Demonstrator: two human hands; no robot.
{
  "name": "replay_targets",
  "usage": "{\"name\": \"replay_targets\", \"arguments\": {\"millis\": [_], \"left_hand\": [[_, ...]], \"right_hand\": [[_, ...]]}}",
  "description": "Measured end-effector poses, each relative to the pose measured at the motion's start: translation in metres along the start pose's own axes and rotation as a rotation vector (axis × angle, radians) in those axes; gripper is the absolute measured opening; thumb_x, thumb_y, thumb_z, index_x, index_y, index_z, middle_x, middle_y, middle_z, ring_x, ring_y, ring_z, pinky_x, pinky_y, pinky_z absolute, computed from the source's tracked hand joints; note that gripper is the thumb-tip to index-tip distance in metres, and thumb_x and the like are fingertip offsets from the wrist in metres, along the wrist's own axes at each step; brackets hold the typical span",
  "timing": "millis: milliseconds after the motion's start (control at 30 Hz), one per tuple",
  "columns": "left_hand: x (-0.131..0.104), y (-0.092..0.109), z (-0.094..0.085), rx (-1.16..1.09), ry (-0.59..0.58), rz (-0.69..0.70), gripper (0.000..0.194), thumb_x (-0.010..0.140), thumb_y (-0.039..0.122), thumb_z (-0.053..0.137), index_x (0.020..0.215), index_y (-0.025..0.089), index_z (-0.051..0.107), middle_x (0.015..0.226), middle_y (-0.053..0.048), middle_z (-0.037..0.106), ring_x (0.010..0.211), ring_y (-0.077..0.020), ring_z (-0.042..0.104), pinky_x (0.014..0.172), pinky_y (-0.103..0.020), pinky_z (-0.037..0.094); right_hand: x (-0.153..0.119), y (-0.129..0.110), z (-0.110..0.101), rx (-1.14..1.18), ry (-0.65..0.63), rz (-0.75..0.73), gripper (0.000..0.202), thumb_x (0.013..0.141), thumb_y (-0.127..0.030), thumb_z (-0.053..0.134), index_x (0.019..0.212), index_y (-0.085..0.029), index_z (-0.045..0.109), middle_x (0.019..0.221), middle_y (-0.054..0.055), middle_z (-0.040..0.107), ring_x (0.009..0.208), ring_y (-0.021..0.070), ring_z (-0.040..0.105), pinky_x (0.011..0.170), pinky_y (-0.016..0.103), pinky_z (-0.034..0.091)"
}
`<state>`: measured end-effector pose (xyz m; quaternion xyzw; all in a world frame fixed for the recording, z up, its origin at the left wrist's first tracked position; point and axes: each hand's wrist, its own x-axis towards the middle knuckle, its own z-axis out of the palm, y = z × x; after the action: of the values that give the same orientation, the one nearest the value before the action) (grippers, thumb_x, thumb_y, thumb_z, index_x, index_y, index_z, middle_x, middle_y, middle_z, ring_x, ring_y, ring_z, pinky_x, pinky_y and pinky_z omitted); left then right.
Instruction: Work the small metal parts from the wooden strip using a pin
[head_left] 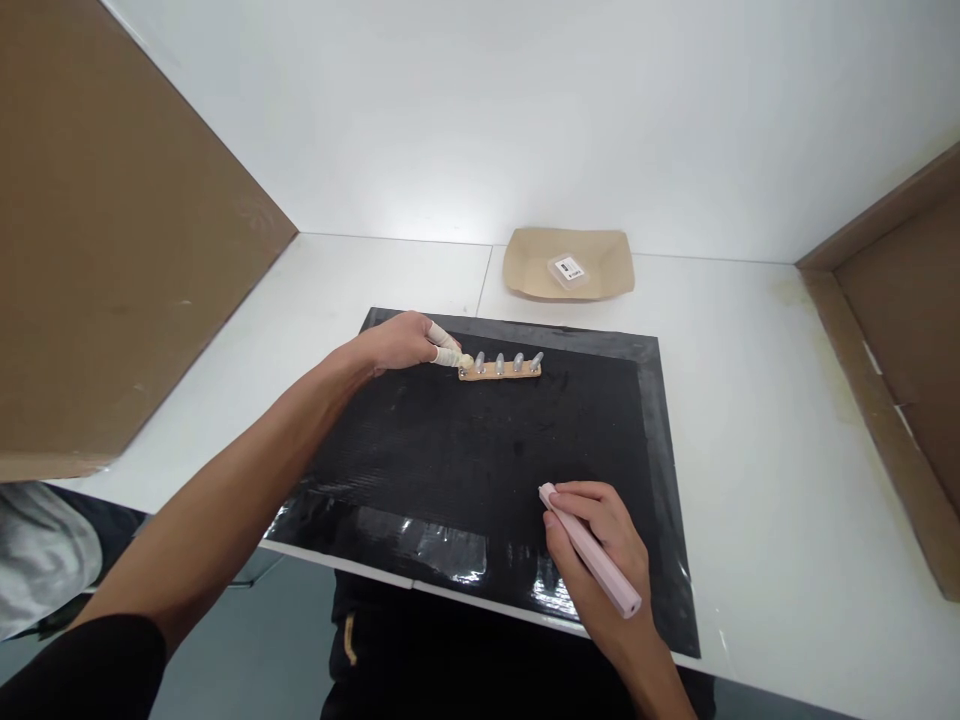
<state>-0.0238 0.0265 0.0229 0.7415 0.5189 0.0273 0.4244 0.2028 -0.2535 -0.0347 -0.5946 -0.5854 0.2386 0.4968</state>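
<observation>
A narrow, light tan strip (501, 372) with a row of glossy silver, nail-shaped pieces (500, 364) standing up from it lies crosswise on the upper middle of a black rectangular mat (480, 440) with a shiny taped border. The left hand (405, 340) reaches to the strip's left end, two of its digits wrapped in cream-coloured coverings (448, 354); their tips are drawn close together there, though the view is too small to tell whether they grip the strip or something on it. The right hand (604, 545), well apart and nearer the body, is closed around a pale pink, pen-like stick (592, 555), its narrow end pointing up and left above the mat's lower right part.

The mat rests on a white table (757, 420). Beyond its far edge sits a shallow tan paper tray (529, 268) holding a small clear plastic container (568, 271) with a white label. Brown panels (127, 230) stand at the left and right sides, and a white wall (480, 120) rises behind the table
</observation>
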Motion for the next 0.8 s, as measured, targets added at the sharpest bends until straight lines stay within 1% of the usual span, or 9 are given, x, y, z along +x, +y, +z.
{"name": "replay_targets", "arguments": {"millis": [100, 200, 333, 467, 567, 667, 733, 800], "left_hand": [[-0.002, 0.0, -0.002, -0.005, -0.026, 0.0, 0.027, 0.066, 0.051, 0.084, 0.086, 0.033, 0.087, 0.112, -0.005, 0.082, 0.111, -0.035, 0.073, 0.099, -0.048, 0.055], [-0.003, 0.0, -0.003, -0.041, -0.045, 0.02, 0.024, 0.067, 0.051, 0.084, 0.085, 0.034, 0.086, 0.111, -0.004, 0.082, 0.111, -0.0342, 0.073, 0.1, -0.048, 0.055], [-0.004, 0.0, -0.003, -0.084, -0.05, -0.028, 0.023, 0.066, 0.049, 0.086, 0.083, 0.033, 0.086, 0.11, -0.005, 0.083, 0.113, -0.0341, 0.073, 0.104, -0.048, 0.053], [-0.005, 0.001, -0.005, -0.126, -0.063, -0.059, 0.023, 0.066, 0.049, 0.086, 0.084, 0.035, 0.086, 0.108, -0.002, 0.083, 0.116, -0.0317, 0.072, 0.109, -0.046, 0.051], [-0.006, 0.002, -0.007, -0.152, -0.081, -0.045, 0.025, 0.063, 0.051, 0.087, 0.082, 0.034, 0.085, 0.102, -0.002, 0.083, 0.111, -0.0306, 0.073, 0.108, -0.045, 0.052], [-0.005, 0.004, -0.009, -0.127, -0.107, -0.009, 0.026, 0.063, 0.052, 0.087, 0.081, 0.033, 0.086, 0.097, -0.004, 0.083, 0.107, -0.0323, 0.074, 0.105, -0.048, 0.053], [-0.003, 0.006, -0.012, -0.103, -0.129, -0.007, 0.026, 0.063, 0.05, 0.087, 0.081, 0.031, 0.086, 0.097, -0.006, 0.083, 0.106, -0.0332, 0.074, 0.103, -0.049, 0.054], [0.0, 0.008, -0.015, -0.072, -0.15, -0.037, 0.025, 0.063, 0.046, 0.088, 0.081, 0.03, 0.085, 0.098, -0.007, 0.083, 0.108, -0.0333, 0.073, 0.103, -0.048, 0.053]], "right_hand": [[0.0, 0.0, 0.0, -0.001, 0.001, -0.001, 0.016, 0.097, -0.016, 0.063, 0.108, -0.024, 0.071, 0.108, 0.007, 0.065, 0.095, 0.0168, 0.072, 0.079, 0.028, 0.063], [0.0, 0.0, 0.0, 0.002, 0.002, -0.003, 0.017, 0.096, -0.015, 0.063, 0.108, -0.024, 0.071, 0.108, 0.007, 0.065, 0.094, 0.0167, 0.072, 0.078, 0.027, 0.064], [0.0, 0.0, 0.0, 0.005, 0.001, -0.002, 0.017, 0.096, -0.016, 0.063, 0.108, -0.024, 0.071, 0.108, 0.007, 0.065, 0.093, 0.0171, 0.072, 0.077, 0.028, 0.064], [0.0, 0.001, 0.001, 0.014, 0.008, 0.002, 0.017, 0.096, -0.015, 0.064, 0.108, -0.024, 0.072, 0.109, 0.007, 0.065, 0.094, 0.017, 0.072, 0.078, 0.027, 0.063], [-0.001, 0.001, 0.001, 0.015, 0.017, -0.004, 0.016, 0.096, -0.016, 0.064, 0.107, -0.024, 0.072, 0.108, 0.007, 0.065, 0.094, 0.0165, 0.072, 0.078, 0.026, 0.063], [-0.002, 0.001, 0.001, 0.006, 0.01, 0.005, 0.016, 0.096, -0.016, 0.063, 0.107, -0.023, 0.072, 0.108, 0.007, 0.065, 0.094, 0.0164, 0.072, 0.078, 0.026, 0.063], [-0.002, 0.0, 0.0, 0.002, 0.002, 0.008, 0.016, 0.096, -0.016, 0.063, 0.107, -0.023, 0.072, 0.108, 0.007, 0.065, 0.094, 0.0162, 0.072, 0.078, 0.025, 0.063], [-0.001, -0.001, 0.0, 0.002, -0.001, 0.004, 0.016, 0.096, -0.015, 0.064, 0.108, -0.023, 0.072, 0.108, 0.007, 0.065, 0.095, 0.0159, 0.072, 0.078, 0.025, 0.062]]}}
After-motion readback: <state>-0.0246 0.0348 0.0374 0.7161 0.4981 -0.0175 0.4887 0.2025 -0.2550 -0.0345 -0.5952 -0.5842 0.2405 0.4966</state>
